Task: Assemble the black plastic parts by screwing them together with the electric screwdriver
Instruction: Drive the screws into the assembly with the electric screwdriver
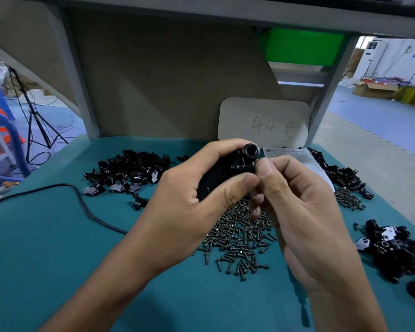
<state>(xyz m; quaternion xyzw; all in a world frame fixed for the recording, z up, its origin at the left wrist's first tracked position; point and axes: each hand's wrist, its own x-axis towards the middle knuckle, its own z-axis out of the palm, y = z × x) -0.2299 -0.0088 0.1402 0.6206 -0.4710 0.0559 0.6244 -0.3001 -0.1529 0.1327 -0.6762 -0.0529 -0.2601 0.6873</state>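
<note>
Over the screw pile [240, 238], I see the black plastic part [237, 167] gripped by the left hand [201, 188]. The right hand [297, 207] pinches its right edge, hiding much of it. Further out lie heaps of black parts [130, 168] and a cable [86, 207].

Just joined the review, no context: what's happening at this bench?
A person's left hand grips a black plastic part above the teal table. The right hand pinches at the part's side near the tubular end; any screw there is hidden. A screw pile lies below, with loose black parts to both sides.
</note>
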